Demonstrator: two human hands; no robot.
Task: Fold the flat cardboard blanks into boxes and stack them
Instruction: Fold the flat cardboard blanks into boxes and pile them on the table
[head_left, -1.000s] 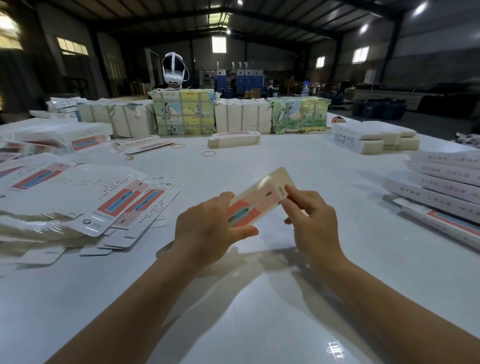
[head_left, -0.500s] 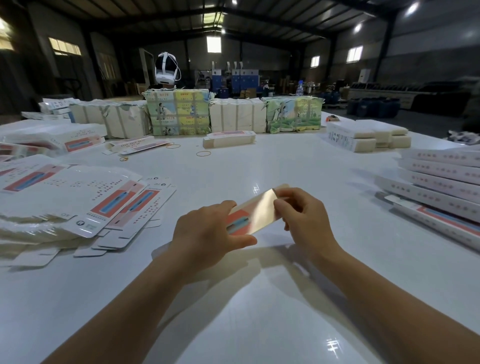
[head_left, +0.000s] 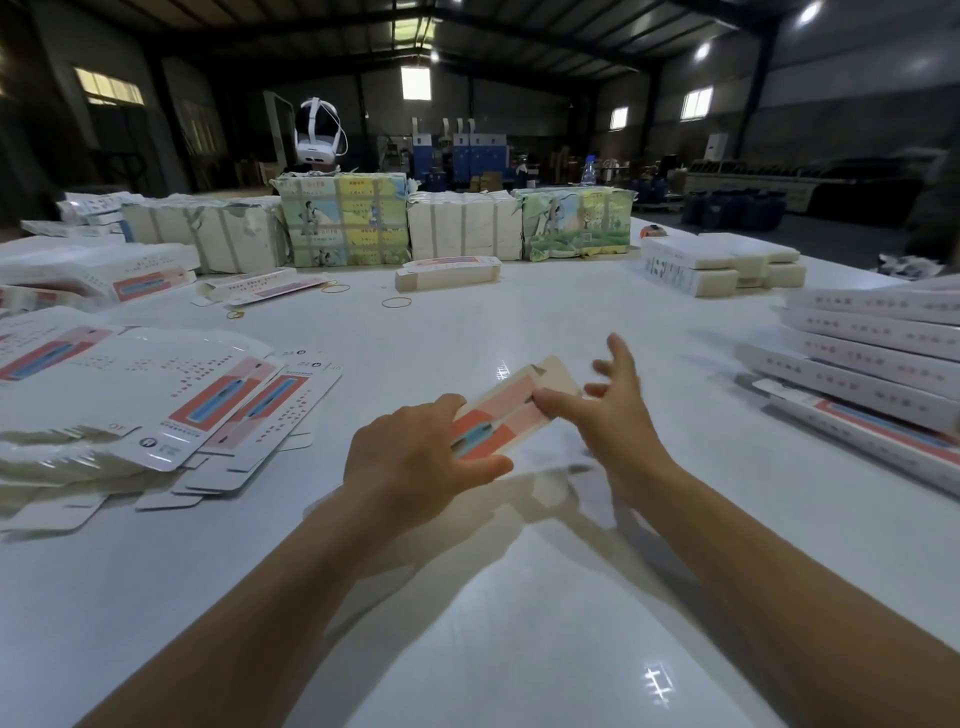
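Note:
A narrow cardboard box (head_left: 511, 413) with a red, pink and blue print is held just above the white table (head_left: 519, 649) in the middle. My left hand (head_left: 415, 457) grips its near end, thumb below and fingers on top. My right hand (head_left: 608, 410) is at the box's far end with its fingers spread; its thumb presses on the top face near the end flap. A heap of flat printed blanks (head_left: 130, 395) lies to the left. Folded boxes are stacked (head_left: 872, 364) at the right edge.
Wrapped bundles (head_left: 343, 218) line the far side of the table, with a white headset (head_left: 317, 130) behind them. One folded box (head_left: 449, 273) and loose rubber bands (head_left: 396, 302) lie in front of them. More white boxes (head_left: 722, 262) sit at the far right.
The box has come lower and flatter toward the table. My right hand has let go of its pinch on the far end and spread its fingers; my left hand keeps its grip.

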